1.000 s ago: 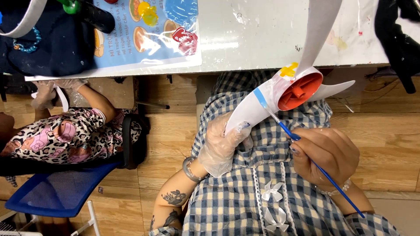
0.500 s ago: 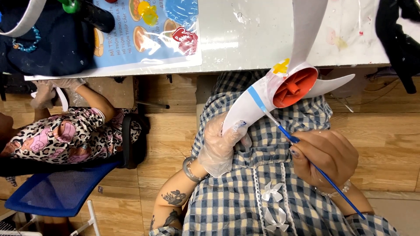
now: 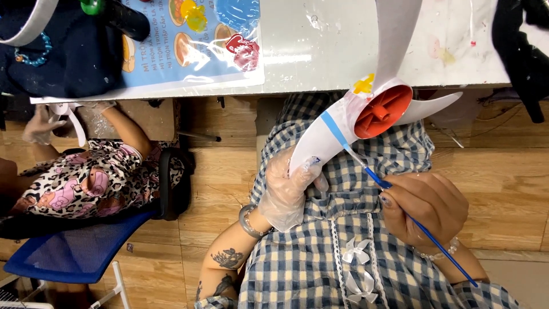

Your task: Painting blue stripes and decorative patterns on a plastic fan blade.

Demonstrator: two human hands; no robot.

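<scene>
Now our gloved left hand [image 3: 289, 191] pinches the white paper pinwheel with its red plastic hub [image 3: 382, 111] steady, so our right hand [image 3: 426, 209], gripping the thin blue paintbrush [image 3: 400, 197], can reach its blue stripe [image 3: 333, 129].

A white curved plastic figure [image 3: 343, 126] carries a light-blue painted stripe, a yellow dab and an orange-red hollow base; the thin paintbrush [image 3: 417, 226] has a blue handle. Blue-and-cream checks pattern the dress [image 3: 320, 269], a clear glove [image 3: 286, 191] covers the left hand, and a neighbour's clothing [image 3: 74, 183] shows pink-and-black leopard print.
</scene>
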